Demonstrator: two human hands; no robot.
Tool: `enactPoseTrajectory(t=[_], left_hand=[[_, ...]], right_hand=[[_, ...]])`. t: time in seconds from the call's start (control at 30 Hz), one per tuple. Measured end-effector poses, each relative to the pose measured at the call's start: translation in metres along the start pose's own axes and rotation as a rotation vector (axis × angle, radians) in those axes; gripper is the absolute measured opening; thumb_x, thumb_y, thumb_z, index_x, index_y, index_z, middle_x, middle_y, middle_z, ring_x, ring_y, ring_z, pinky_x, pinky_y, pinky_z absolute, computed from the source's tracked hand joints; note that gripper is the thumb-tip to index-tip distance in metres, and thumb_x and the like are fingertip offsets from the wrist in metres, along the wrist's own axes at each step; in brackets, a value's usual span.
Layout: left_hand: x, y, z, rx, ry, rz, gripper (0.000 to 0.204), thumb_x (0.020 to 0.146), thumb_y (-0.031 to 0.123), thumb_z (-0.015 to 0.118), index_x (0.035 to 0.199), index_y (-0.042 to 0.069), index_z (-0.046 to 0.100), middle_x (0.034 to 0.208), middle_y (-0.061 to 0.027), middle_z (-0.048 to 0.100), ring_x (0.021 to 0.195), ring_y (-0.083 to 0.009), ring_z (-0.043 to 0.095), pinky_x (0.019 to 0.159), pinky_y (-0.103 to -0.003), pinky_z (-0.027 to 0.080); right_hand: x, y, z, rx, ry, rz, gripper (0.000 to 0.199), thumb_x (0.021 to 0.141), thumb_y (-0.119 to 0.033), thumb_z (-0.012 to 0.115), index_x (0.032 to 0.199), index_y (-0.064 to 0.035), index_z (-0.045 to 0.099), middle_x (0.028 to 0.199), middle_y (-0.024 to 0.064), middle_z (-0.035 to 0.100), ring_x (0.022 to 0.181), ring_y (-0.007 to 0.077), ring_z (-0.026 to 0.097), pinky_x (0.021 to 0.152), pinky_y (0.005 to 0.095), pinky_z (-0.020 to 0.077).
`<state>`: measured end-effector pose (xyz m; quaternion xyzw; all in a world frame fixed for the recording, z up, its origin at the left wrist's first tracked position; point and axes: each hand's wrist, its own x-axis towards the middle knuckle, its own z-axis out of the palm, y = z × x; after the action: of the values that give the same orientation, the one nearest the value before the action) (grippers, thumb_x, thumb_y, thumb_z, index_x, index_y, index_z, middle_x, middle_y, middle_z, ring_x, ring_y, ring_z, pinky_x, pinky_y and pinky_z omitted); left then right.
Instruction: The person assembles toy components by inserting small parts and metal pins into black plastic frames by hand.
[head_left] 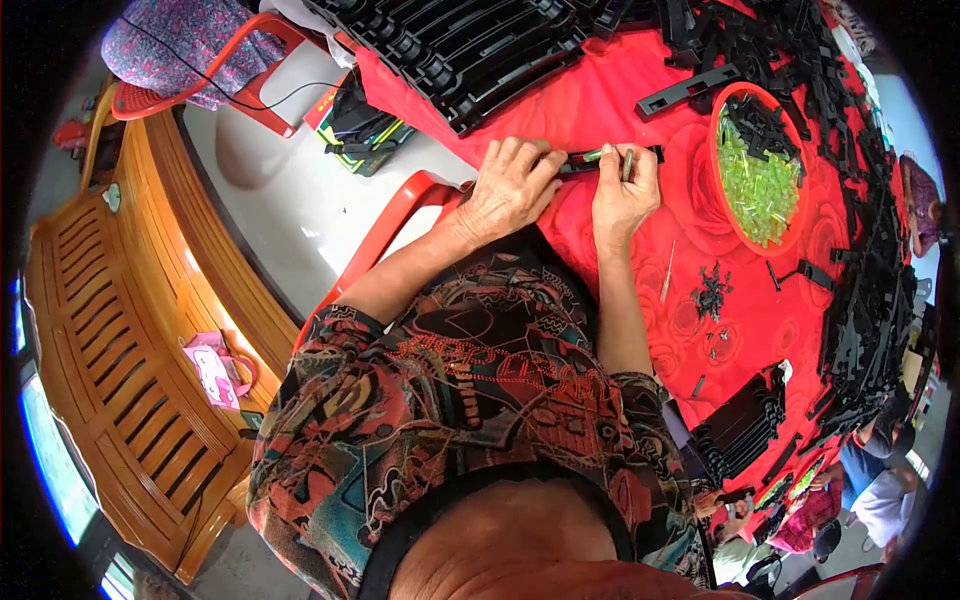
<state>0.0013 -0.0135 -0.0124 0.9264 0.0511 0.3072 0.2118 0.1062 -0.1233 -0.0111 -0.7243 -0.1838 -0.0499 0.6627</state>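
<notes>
A narrow black plastic strip (580,162) lies across the red tablecloth (550,95) in front of me. My left hand (513,185) is closed around the strip's left end, fingers curled over it. Over its right part, my right hand (626,198) pinches a small greenish cylinder (627,165) between thumb and fingers. Another slim green piece (592,155) shows on the strip beside the right thumb. The fingers hide part of the strip. To the right stands a red-orange basket (717,190) of translucent green pieces (758,195) and small black parts (755,128).
Stacked black ribbed parts (470,60) are at the far left of the table, with black pieces (865,290) heaped along the right. A thin pointed tool (668,272) and tiny black clips (712,292) lie nearer. A red chair (385,220) and wooden bench (130,380) stand left; people work lower right.
</notes>
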Motion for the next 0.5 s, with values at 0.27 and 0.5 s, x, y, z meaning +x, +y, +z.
enactPoseTrajectory(t=[0.27,0.5], left_hand=[[0.0097,0.0012,0.0048,0.138,-0.107,0.112,0.031,0.069,0.018,0.068,0.099,0.011,0.063,0.097,-0.0081,0.055,0.087,-0.0243,0.050,0.071,-0.038,0.037],[0.0076,-0.0022,0.0075,0.111,-0.152,0.073,0.028,0.069,0.017,0.067,0.096,0.010,0.064,0.095,-0.0077,0.056,0.087,-0.0246,0.051,0.073,-0.038,0.038]], right_hand=[[-0.0105,-0.0020,0.0038,-0.242,0.007,-0.107,0.012,0.079,-0.003,0.064,0.077,0.0000,0.052,0.065,0.0089,0.052,0.054,0.0170,0.049,0.053,0.0307,0.0422],[-0.0075,0.0023,0.0016,-0.390,-0.014,-0.190,0.012,0.078,-0.006,0.064,0.078,-0.0004,0.053,0.071,0.0143,0.056,0.063,0.0301,0.056,0.056,0.0387,0.0440]])
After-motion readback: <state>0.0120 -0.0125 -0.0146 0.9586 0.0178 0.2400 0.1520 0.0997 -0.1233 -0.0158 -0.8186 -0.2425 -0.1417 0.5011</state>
